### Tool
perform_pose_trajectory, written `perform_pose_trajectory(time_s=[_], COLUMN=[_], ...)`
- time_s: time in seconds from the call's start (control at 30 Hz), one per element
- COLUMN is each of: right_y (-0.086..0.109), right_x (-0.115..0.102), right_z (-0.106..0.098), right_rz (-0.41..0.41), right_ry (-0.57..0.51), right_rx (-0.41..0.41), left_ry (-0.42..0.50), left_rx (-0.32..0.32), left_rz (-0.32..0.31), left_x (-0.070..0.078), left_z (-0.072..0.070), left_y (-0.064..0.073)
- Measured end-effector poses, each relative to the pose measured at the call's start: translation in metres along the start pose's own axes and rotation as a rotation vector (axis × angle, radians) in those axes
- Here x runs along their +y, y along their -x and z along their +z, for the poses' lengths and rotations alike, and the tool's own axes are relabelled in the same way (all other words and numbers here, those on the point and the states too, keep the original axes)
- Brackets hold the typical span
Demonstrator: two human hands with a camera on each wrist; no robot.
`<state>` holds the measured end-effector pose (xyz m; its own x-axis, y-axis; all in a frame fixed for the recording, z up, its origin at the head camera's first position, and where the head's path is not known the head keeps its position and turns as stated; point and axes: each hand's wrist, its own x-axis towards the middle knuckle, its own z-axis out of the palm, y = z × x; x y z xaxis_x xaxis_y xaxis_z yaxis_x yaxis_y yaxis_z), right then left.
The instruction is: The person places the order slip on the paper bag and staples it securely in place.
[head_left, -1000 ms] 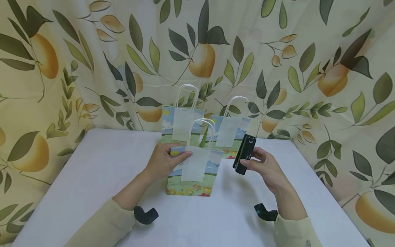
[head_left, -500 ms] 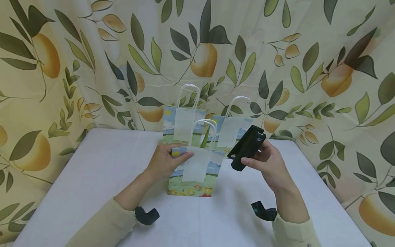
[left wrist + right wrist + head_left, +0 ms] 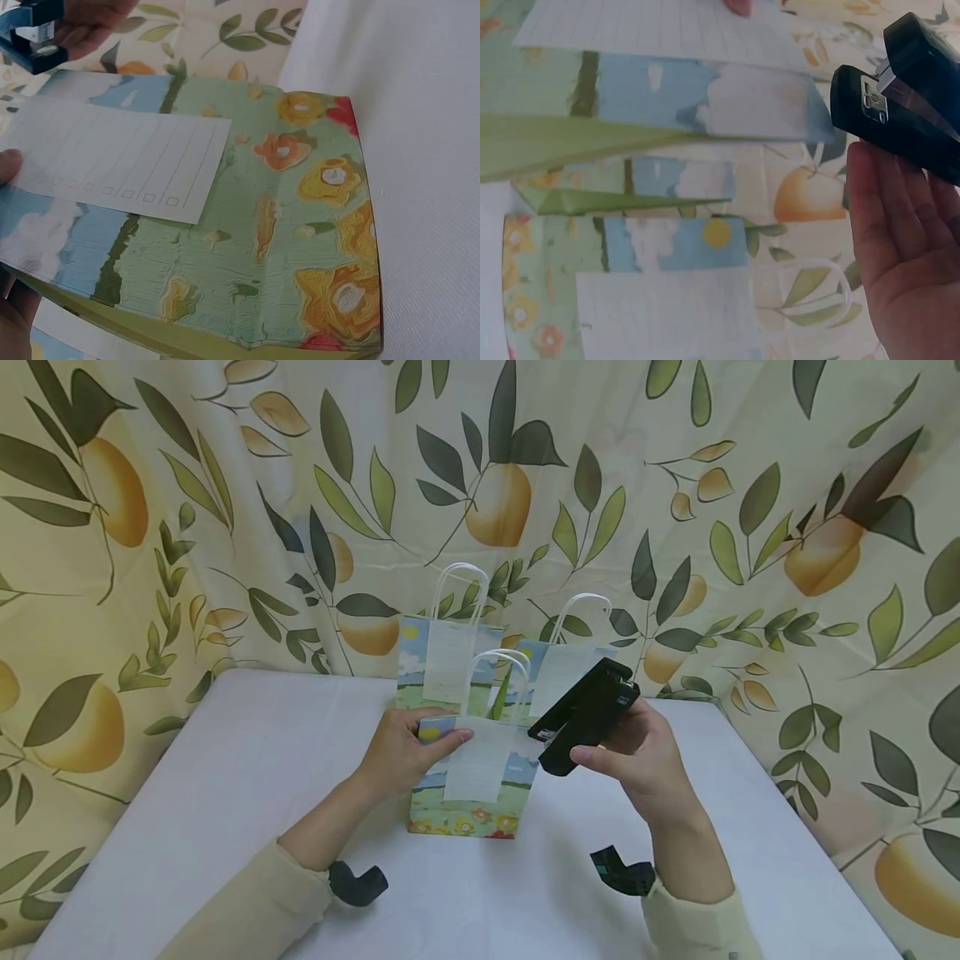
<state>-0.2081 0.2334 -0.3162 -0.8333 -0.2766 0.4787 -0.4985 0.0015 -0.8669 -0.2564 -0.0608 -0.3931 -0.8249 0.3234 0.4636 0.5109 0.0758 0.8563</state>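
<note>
A small paper gift bag [image 3: 435,814] with a painted sky and flower meadow stands at the front in the head view. My left hand [image 3: 401,752] pinches its upper left edge, the thumb lying over a lined paper slip [image 3: 120,150] at the bag's top. In my right hand [image 3: 645,760] is a black stapler [image 3: 588,718], tilted, its jaws apart. The stapler's front end comes close to the bag's upper right corner. In the right wrist view the stapler [image 3: 900,97] rests across the fingers, beside the bag's top edge.
Two matching gift bags, one at back left [image 3: 412,668] and one at back right [image 3: 540,652], carry white slips and white handles. They stand on the white-covered table [image 3: 262,760], before a fruit-patterned curtain [image 3: 360,510]. Black wrist devices, left [image 3: 358,885] and right [image 3: 624,872], jut inward.
My right hand first turned the upright stapler to a slant with its jaws apart, then moved it left toward the front bag. My left hand keeps its grip on the bag.
</note>
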Motion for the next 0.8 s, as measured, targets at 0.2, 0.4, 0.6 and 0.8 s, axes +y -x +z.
perform_pose_trajectory(time_s=[0.2,0.4,0.6,0.8], right_y=[-0.011,-0.019,-0.025,-0.032], right_x=[0.002,0.006,0.008,0.013], right_z=[0.015,0.026,0.037,0.043], right_rz=[-0.030,-0.056,-0.097,-0.068], right_ry=[-0.006,0.000,0.015,0.082], right_rx=[-0.029,-0.026,0.008,0.022], left_ry=[-0.013,0.010,0.008,-0.012], left_rx=[0.002,-0.003,-0.001,0.005], left_rz=[0.004,-0.033,-0.025,-0.017], left_x=[0.000,0.001,0.001,0.002], left_z=[0.000,0.001,0.002,0.002], left_y=[0.000,0.000,-0.001,0.000])
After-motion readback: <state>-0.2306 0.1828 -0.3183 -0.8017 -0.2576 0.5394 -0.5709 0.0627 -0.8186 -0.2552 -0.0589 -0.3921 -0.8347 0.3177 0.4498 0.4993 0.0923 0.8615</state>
